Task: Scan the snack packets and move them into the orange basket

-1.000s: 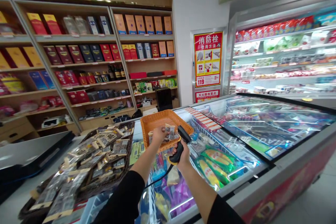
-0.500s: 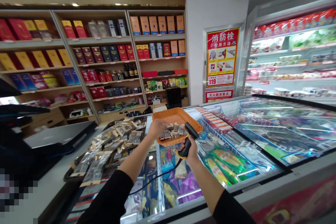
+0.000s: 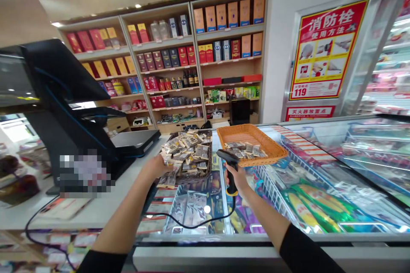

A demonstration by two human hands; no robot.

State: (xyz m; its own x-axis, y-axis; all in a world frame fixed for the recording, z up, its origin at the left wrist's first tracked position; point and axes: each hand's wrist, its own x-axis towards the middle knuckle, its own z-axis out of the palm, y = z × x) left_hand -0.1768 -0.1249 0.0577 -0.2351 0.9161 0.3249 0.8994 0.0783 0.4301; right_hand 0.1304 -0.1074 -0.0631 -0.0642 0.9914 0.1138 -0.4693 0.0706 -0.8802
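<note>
My right hand point(image 3: 237, 177) is wrapped round the grip of a black and yellow barcode scanner point(image 3: 231, 166), whose head points left. Its cable point(image 3: 192, 226) curves down and away to the left. At the left edge of a dark basket point(image 3: 210, 153) heaped with small clear snack packets point(image 3: 188, 149), my left hand point(image 3: 155, 167) has its fingers closed on a packet point(image 3: 171, 175); the fingertips are partly hidden. An orange woven basket point(image 3: 272, 147) stands right of the scanner, with several similar packets point(image 3: 245, 149) in it.
Both baskets rest on the glass top of a chest freezer point(image 3: 205, 239). To the left, a black checkout terminal point(image 3: 60, 106) and a flat scale point(image 3: 136, 140) occupy the counter point(image 3: 121, 192). Shelves of boxed goods point(image 3: 166, 55) line the back wall.
My left hand has moved from the orange basket to the packets in the dark basket. The scanner stays in my right hand, now held more upright. The view has turned left.
</note>
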